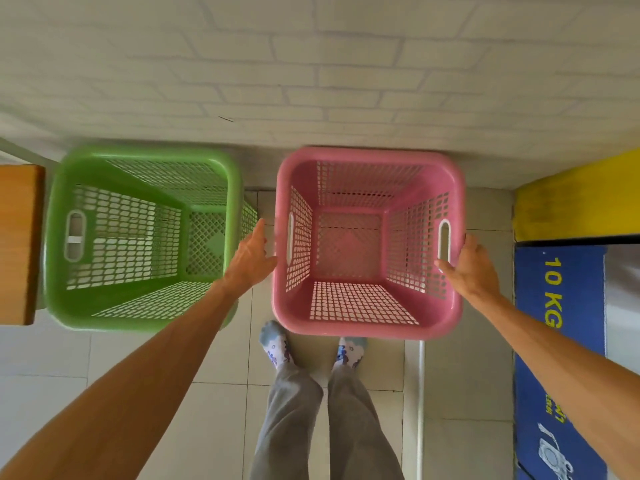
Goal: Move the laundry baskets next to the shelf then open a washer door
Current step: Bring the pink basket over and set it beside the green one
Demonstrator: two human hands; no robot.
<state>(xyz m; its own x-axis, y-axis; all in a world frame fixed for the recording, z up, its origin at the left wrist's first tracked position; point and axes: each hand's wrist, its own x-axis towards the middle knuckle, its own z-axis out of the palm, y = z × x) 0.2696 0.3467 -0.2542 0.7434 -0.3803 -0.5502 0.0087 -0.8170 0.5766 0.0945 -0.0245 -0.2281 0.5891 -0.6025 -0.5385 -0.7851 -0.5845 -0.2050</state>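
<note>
Pink basket [367,317] gripped by right hand [467,268], left hand [251,258] open; "10 KG" sign [557,292].

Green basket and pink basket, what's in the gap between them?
In the head view, the left hand reaches into the gap between the green basket and the pink basket, over bare tiled floor.

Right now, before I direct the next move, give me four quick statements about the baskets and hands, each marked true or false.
1. The pink basket is empty. True.
2. The green basket sits right of the pink one. False: it sits left, beside the wooden shelf.
3. The right hand is at the pink basket's right handle. True.
4. The left hand is inside the green basket. False: it is in the gap between the baskets, at the pink basket's left side.
</note>
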